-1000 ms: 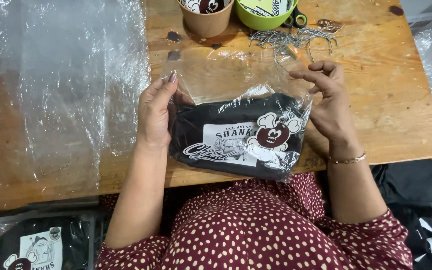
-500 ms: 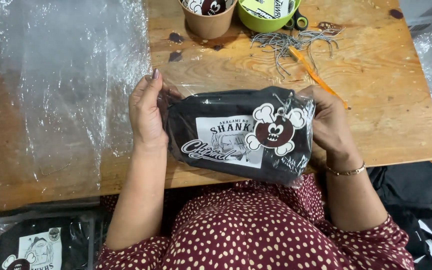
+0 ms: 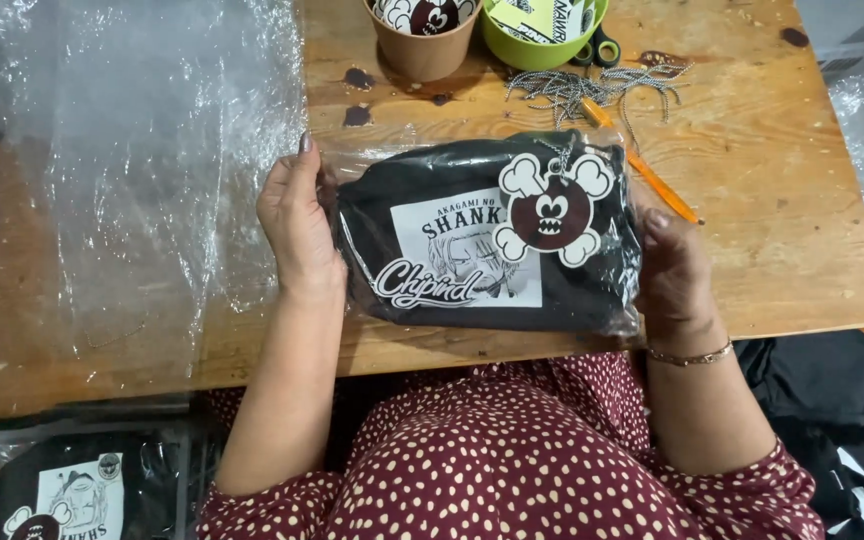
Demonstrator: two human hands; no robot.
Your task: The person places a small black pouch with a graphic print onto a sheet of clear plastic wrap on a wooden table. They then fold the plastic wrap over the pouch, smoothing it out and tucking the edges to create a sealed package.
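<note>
A folded black garment in a clear plastic bag (image 3: 472,240) is held flat above the wooden table (image 3: 772,220). It shows a white printed panel and a skull-shaped hang tag (image 3: 550,208) on top. My left hand (image 3: 297,225) grips the bag's left end, thumb underneath. On the right end sits my right hand (image 3: 672,270), fingers wrapped behind the bag, with a thin bracelet on that wrist.
A stack of clear plastic bags (image 3: 122,170) covers the table's left half. A brown cup (image 3: 422,35) and a green bowl (image 3: 542,30) of tags stand at the far edge, beside loose string loops (image 3: 592,85) and an orange pencil (image 3: 642,165). Another bagged garment (image 3: 72,490) lies lower left.
The bagged garment was turned and flattened, the bag's loose flap folded away behind it. Both hands shifted to the ends, and the package now faces up level.
</note>
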